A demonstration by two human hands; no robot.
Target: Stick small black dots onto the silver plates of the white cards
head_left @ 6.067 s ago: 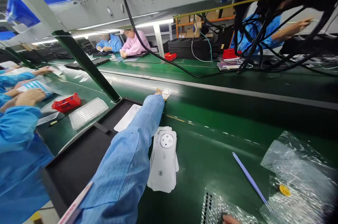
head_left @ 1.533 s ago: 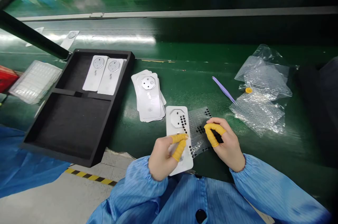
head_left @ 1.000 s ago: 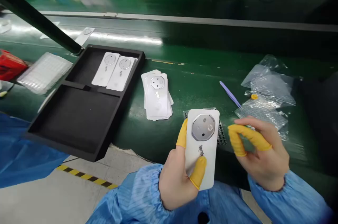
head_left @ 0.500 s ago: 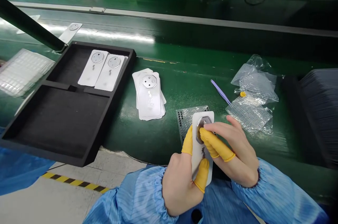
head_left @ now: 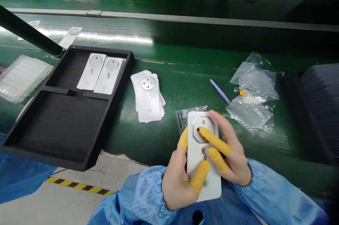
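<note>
L hand (head_left: 177,181) grips white panel (head_left: 194,158), prob. steadying it for R hand (head_left: 233,154): fingers apart, one tip by black dot (head_left: 197,129), contact unclear.

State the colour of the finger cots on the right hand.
Yellow; the finger cots on the right hand show best in the head view.

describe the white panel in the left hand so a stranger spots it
Start at the near edge of the green bench. There the left hand grips a white panel, with the right hand over its face. Unlike the panels in the black tray and loose stack, it alone is held.
</note>
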